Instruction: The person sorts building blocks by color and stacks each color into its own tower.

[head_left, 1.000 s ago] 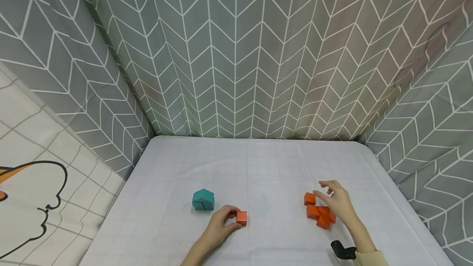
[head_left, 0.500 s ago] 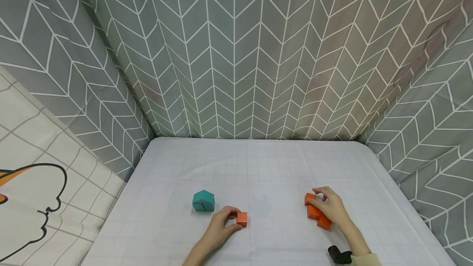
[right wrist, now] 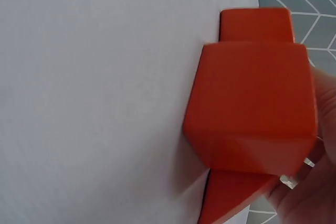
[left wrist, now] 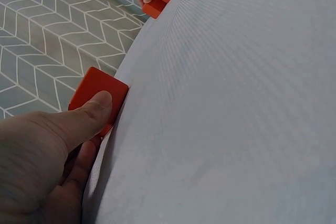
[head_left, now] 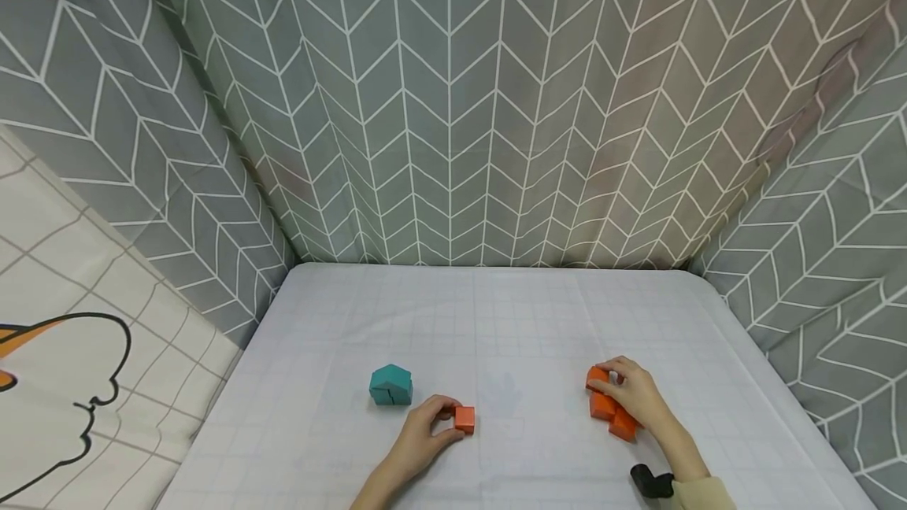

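My left hand [head_left: 418, 437] pinches an orange-red cube [head_left: 464, 420] between thumb and fingers, low on the white-covered table. In the left wrist view the thumb presses one face of this cube [left wrist: 100, 93], which rests on or just above the cloth. On the right, my right hand [head_left: 638, 396] has thumb and fingers around the farthest orange cube [head_left: 596, 376] of a small group. Nearer me, more orange blocks [head_left: 602, 407] touch one another, partly hidden under that hand. A large orange block [right wrist: 252, 103] fills the right wrist view, with the hand's fingers partly hidden behind it.
Left of the left hand stands a teal block shape [head_left: 390, 386] with a peaked outline. A black angled piece [head_left: 650, 482] sits by the right sleeve. Patterned grey curtains [head_left: 453, 140] enclose the back and sides of the white table [head_left: 496, 321].
My right hand has come down and left onto the far orange cube and closed its fingers around it; that cube now sits slightly turned. The left hand stays still with its cube.
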